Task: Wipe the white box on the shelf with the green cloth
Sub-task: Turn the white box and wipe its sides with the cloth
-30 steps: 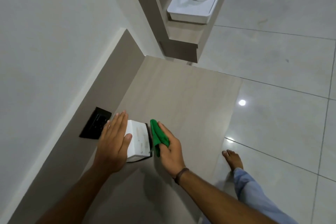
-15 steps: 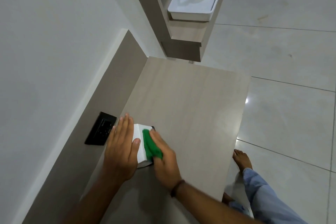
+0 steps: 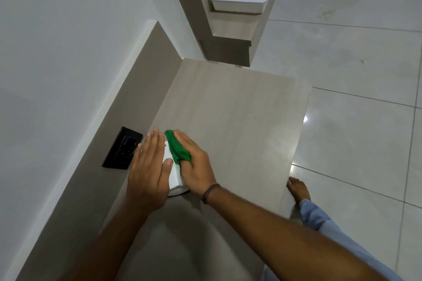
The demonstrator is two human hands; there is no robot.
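A small white box point(image 3: 174, 177) stands on the pale wooden shelf point(image 3: 230, 112), near the wall panel. My left hand point(image 3: 148, 166) lies flat against the box's left side, fingers straight, thumb on its top. My right hand point(image 3: 196, 164) presses a green cloth point(image 3: 177, 149) onto the top of the box. Both hands cover most of the box; only a strip of its top and its near corner show.
A black socket plate point(image 3: 123, 148) sits in the wall panel just left of the box. Higher up, a white tray point(image 3: 239, 0) with a white bottle rests on a narrower shelf. Glossy tiled floor and my bare foot point(image 3: 298, 189) lie to the right.
My right hand has slid the green cloth from the box's right side up onto its top and toward the far edge. My left hand has stayed on the box's left side.
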